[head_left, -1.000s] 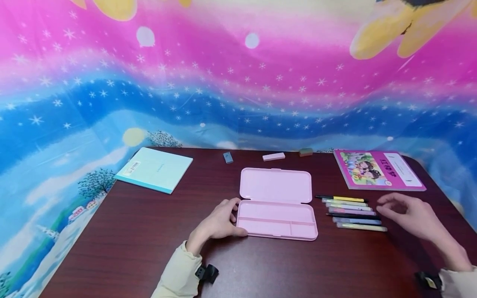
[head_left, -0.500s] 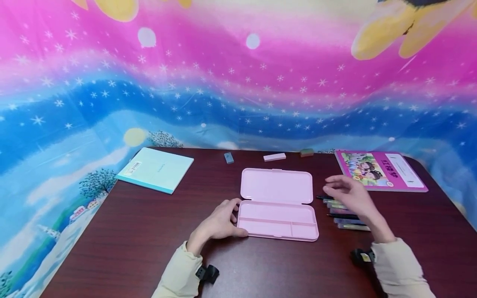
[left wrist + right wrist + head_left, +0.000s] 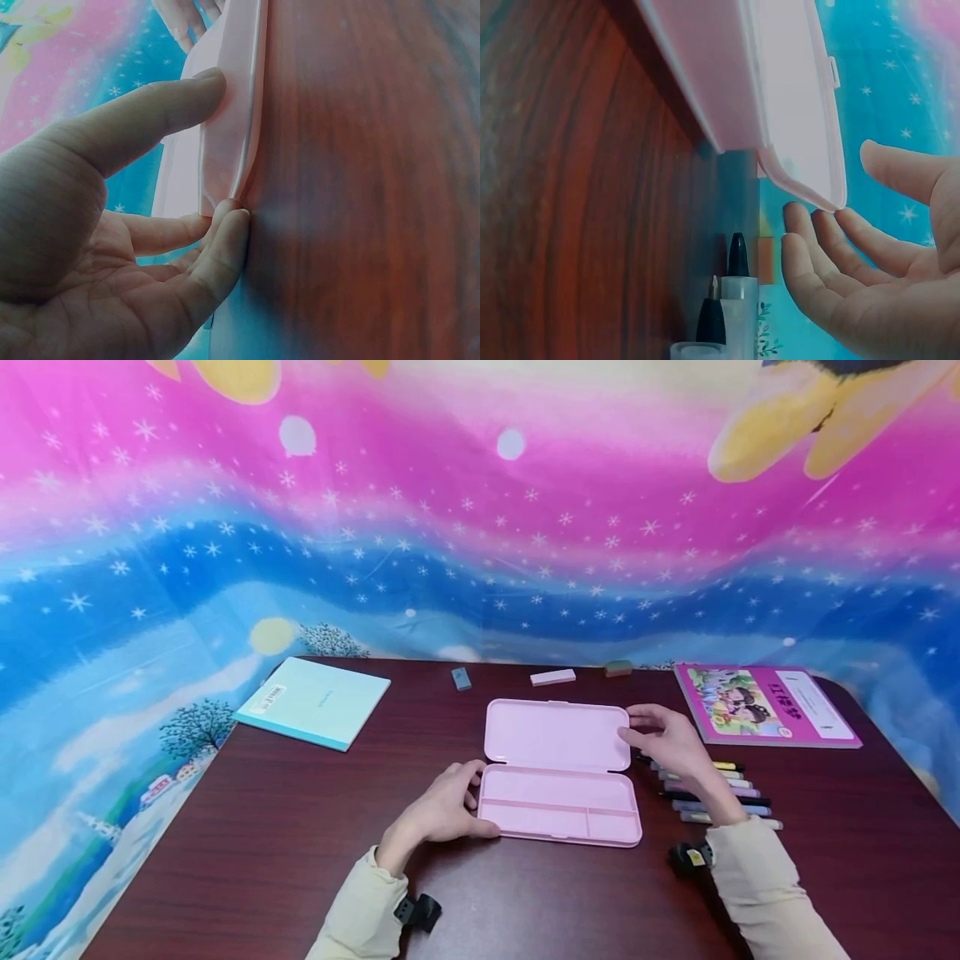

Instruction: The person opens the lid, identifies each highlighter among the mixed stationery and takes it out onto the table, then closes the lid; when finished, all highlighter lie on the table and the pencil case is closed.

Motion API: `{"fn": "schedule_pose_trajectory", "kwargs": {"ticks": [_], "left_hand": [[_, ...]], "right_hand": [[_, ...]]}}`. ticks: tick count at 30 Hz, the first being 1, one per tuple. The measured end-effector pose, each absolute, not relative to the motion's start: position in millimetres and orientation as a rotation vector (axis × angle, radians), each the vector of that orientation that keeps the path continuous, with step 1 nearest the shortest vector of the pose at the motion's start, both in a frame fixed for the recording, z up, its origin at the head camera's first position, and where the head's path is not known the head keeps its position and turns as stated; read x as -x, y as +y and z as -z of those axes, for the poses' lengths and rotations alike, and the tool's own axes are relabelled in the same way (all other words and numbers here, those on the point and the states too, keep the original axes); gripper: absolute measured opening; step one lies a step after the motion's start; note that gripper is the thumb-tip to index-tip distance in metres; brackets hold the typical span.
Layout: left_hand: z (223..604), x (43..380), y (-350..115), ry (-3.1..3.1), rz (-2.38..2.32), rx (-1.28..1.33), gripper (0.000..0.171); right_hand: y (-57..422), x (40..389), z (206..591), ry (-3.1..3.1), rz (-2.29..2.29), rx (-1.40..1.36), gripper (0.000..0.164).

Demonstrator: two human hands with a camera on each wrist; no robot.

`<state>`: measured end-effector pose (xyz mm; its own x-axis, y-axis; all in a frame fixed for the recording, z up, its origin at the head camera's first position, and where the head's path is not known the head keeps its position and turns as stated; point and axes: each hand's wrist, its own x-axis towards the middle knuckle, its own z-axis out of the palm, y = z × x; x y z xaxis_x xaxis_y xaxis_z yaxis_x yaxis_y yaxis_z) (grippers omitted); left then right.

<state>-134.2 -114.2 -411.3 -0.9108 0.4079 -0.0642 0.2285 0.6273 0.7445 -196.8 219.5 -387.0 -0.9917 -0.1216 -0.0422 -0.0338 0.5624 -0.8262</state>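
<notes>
A pink pencil case (image 3: pixel 555 787) lies unfolded on the table, its hinged lid (image 3: pixel 557 733) tilted back behind the compartment tray. My left hand (image 3: pixel 442 803) grips the case's left end. In the left wrist view its thumb (image 3: pixel 184 101) presses the front wall, and its fingers curl round the corner. My right hand (image 3: pixel 671 745) is at the lid's right edge. The right wrist view shows its fingertips (image 3: pixel 821 221) touching the lid's corner, with the thumb (image 3: pixel 900 169) apart from it. Several pens (image 3: pixel 738 802) lie side by side under my right wrist, partly hidden.
Along the far edge lie a blue-grey eraser (image 3: pixel 461 678), a pink block (image 3: pixel 552 677) and a greenish-brown block (image 3: pixel 618 669). A mint notebook (image 3: pixel 322 703) is at the left, a magenta book (image 3: pixel 768 706) at the right. A patterned cloth (image 3: pixel 480 527) hangs behind.
My right hand has moved left from beyond the pens' right ends, over them, to the lid's right edge. My left hand keeps its grip on the case.
</notes>
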Motion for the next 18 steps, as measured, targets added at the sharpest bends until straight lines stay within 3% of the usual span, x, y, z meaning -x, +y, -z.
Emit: {"fn": "schedule_pose_trajectory", "kwargs": {"ticks": [8,18], "left_hand": [[411.5,133.3,-114.6,2.625,-1.147,-0.507,0.073],[412.2,134.1,-113.3,2.628,-1.162,-0.527,0.080]], "right_hand": [[220.1,179.6,372.4,2.611,1.553,0.161,0.052],[222.9,138.8,371.5,2.605,1.629,0.228,0.032]]}}
